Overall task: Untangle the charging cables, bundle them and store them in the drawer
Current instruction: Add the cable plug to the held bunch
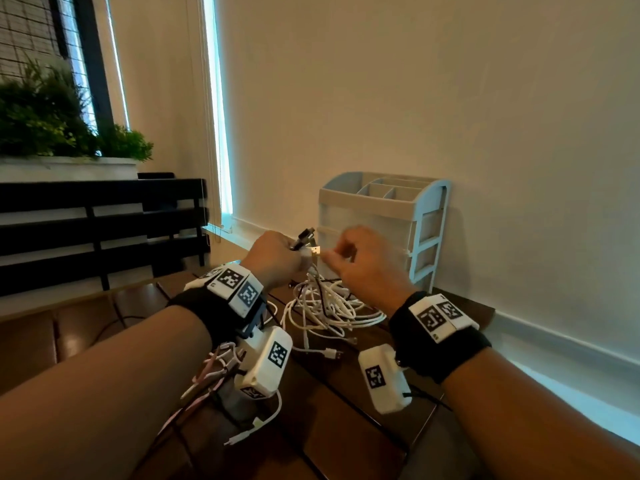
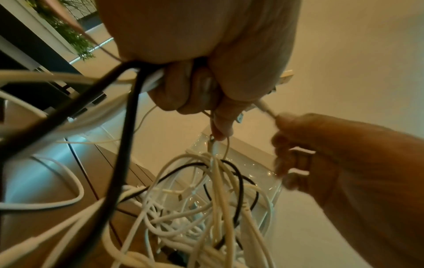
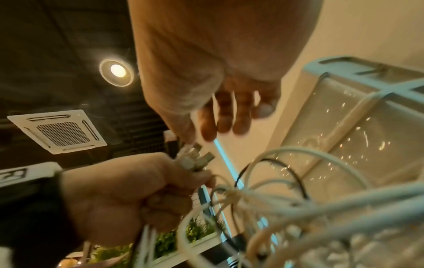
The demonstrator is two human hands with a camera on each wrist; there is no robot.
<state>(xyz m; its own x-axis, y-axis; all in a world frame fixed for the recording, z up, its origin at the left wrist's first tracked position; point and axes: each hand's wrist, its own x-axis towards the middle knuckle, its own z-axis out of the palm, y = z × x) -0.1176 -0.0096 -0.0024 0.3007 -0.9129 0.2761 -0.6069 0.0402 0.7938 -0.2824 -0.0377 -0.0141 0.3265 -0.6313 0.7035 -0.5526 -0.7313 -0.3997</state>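
Observation:
My left hand point(image 1: 281, 255) is raised over the table and grips a bunch of cable ends point(image 1: 305, 239), black and white, with the plugs sticking out of the fist point(image 2: 201, 87). From the fist the cables hang into a tangle of white and black charging cables point(image 1: 329, 306) on the wooden table. My right hand point(image 1: 334, 259) is close on the right; its thumb and forefinger pinch a white plug end point(image 2: 263, 107) beside the left fist point(image 3: 128, 190). The white drawer unit point(image 1: 384, 223) stands just behind, with its drawers closed.
The drawer unit point(image 3: 344, 127) stands against the wall at the table's point(image 1: 346, 403) far right. Loose white plug ends point(image 1: 332, 353) trail toward me on the tabletop. A black slatted bench point(image 1: 104, 230) carrying a planter point(image 1: 69, 168) stands to the left.

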